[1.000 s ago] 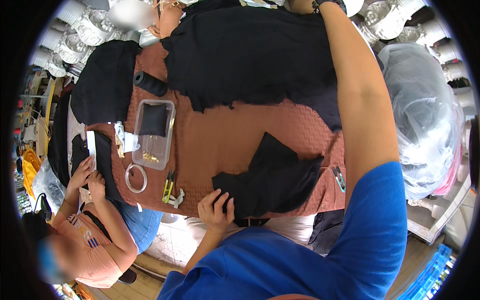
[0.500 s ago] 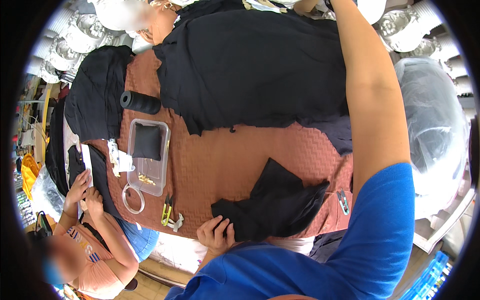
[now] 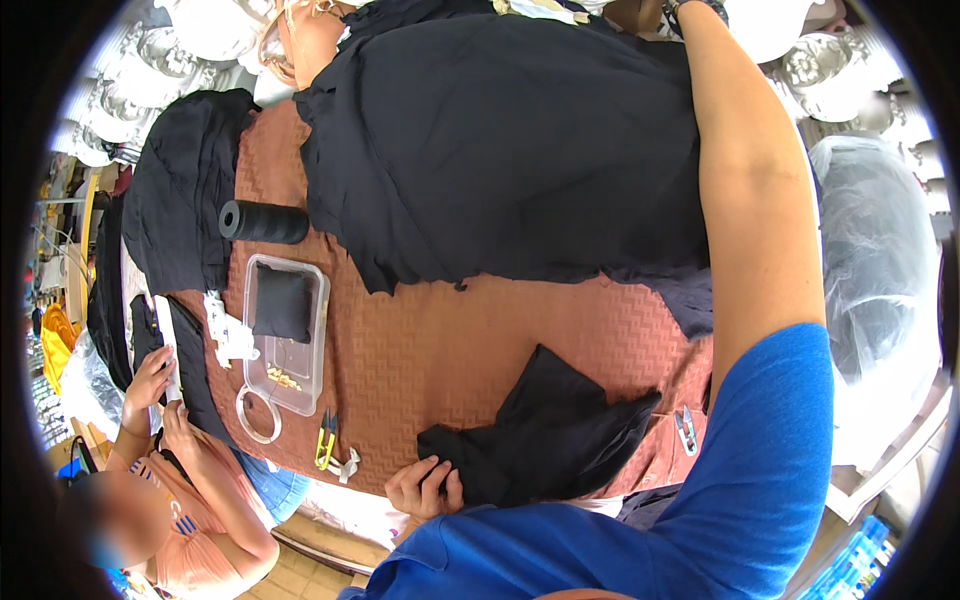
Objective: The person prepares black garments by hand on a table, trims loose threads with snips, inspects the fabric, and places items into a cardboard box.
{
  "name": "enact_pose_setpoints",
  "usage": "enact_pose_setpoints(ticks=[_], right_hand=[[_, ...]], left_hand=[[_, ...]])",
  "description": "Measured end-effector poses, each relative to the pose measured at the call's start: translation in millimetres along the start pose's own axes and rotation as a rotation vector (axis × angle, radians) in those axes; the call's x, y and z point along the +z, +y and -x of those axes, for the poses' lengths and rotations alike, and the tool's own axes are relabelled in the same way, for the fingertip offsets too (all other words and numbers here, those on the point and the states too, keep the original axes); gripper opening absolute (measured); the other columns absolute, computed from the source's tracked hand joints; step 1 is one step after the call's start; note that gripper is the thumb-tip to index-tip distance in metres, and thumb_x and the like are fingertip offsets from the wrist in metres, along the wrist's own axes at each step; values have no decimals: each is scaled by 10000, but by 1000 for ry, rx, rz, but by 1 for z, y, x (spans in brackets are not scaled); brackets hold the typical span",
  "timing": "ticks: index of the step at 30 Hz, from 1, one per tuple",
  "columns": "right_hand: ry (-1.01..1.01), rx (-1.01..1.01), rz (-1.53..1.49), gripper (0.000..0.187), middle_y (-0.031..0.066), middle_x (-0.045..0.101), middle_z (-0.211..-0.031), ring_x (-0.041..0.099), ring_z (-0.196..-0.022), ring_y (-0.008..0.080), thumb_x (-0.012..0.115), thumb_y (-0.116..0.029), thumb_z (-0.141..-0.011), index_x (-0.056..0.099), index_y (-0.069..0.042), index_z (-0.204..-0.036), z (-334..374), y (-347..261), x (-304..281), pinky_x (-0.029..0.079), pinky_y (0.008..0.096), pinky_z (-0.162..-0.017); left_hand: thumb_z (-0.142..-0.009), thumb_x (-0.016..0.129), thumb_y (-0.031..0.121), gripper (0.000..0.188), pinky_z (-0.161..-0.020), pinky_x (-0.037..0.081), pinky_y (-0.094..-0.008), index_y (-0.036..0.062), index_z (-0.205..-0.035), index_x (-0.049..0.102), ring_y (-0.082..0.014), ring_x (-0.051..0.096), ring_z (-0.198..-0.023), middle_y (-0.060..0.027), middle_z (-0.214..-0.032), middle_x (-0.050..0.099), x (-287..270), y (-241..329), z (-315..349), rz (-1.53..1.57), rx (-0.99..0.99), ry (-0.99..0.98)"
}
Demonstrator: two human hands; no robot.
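Note:
Near the table's front edge, my left hand (image 3: 424, 487) has its fingers curled over the left corner of a small folded piece of black fabric (image 3: 545, 430). My right arm stretches far across the right side of the table, past a large spread of black fabric (image 3: 520, 150). Only its wrist, with a dark band, shows at the top edge; the hand itself is out of the picture. Thread snips (image 3: 685, 432) with a pale green handle lie right of the small piece, and yellow-handled snips (image 3: 326, 440) lie to the left of my left hand.
A clear plastic box (image 3: 318, 330) holds a black pincushion (image 3: 283, 303) and small gold pieces. Beside it are a black thread cone (image 3: 265, 222) and a clear ring (image 3: 259, 414). At left, a co-worker handles a white strip (image 3: 167, 340); a plastic-wrapped bundle (image 3: 875, 300) stands right.
The view has shifted a little, so the table's things sit slightly lower. My left hand stays on the small black piece, and my right arm remains stretched out. The co-worker's hands have moved slightly.

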State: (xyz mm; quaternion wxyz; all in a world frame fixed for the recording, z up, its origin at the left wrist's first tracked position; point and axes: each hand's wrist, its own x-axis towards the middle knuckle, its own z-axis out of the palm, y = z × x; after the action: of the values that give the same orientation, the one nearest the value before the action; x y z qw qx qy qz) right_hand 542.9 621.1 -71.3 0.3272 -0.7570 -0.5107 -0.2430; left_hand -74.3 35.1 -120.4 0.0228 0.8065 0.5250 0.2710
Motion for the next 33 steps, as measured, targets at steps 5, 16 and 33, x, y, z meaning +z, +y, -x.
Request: enact_pose_setpoints(ticks=[5, 16, 33], right_hand=[[-280, 6, 243, 777, 306, 441, -1386, 431, -1302, 464, 731, -405, -817, 397, -20, -1404, 30, 10, 24, 373, 512, -1084], [-602, -98, 769, 638, 144, 354, -1537, 356, -1418, 396, 532, -307, -964, 322, -169, -1551, 56, 17, 56, 267, 594, -1144], [-685, -44, 674, 633, 152, 347, -1546, 270, -1456, 404, 618, -284, -885, 406, -147, -1466, 84, -48, -42, 277, 521, -1174]], left_hand=[[-833, 736, 242, 119, -786, 438, -328, 165, -919, 708, -198, 572, -860, 1, -988, 659, -7, 8, -6, -11, -80, -48], [-818, 753, 176, 145, -808, 454, -344, 147, -949, 698, -242, 542, -933, -17, -1016, 639, -11, 17, -11, 18, -164, -111], [-808, 763, 155, 123, -811, 453, -340, 139, -917, 708, -248, 526, -948, -24, -1022, 636, -12, 19, -10, 18, -160, -112]])
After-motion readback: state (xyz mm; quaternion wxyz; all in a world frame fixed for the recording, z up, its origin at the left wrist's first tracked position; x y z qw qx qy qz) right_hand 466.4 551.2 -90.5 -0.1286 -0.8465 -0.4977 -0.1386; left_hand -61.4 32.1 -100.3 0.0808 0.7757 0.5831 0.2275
